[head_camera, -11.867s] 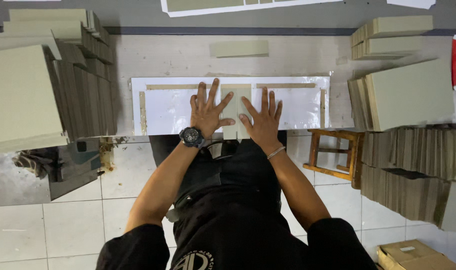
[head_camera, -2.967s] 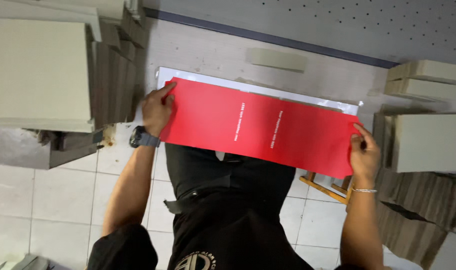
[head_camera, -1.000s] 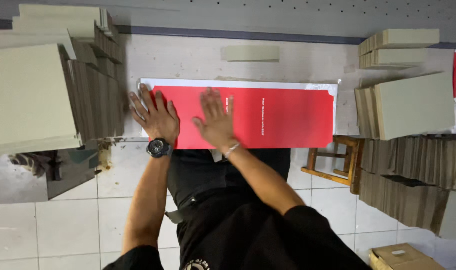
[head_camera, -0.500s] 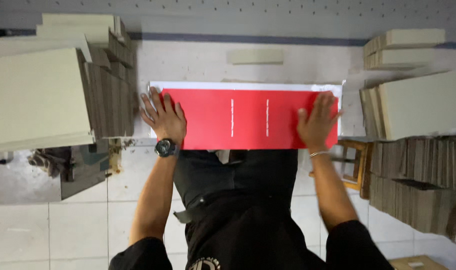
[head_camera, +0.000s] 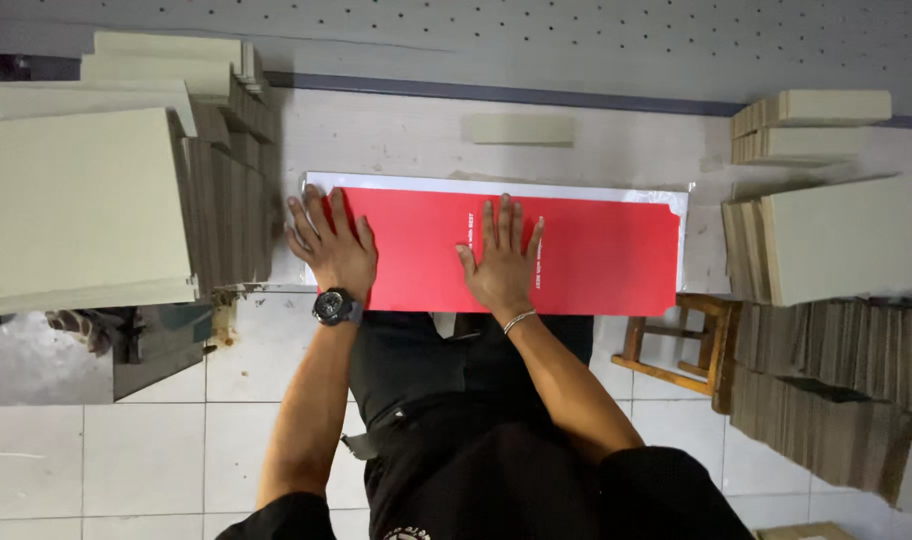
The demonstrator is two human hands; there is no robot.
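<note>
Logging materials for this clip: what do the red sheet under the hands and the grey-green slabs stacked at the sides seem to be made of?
Red sheet: looks like thin matt paper or light card; it lies flat and even under the left hand and right hand, with no gloss. Grey-green slabs: probably rigid greyboard, with dull faces and thick, layered edges showing along the stacks.

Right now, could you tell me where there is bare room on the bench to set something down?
Bare bench lies behind the red sheet, either side of the small grey board, and in a narrow strip between the sheet and the right-hand board stacks. The left side is crowded by tall board stacks; the left hand and right hand press the sheet.
</note>
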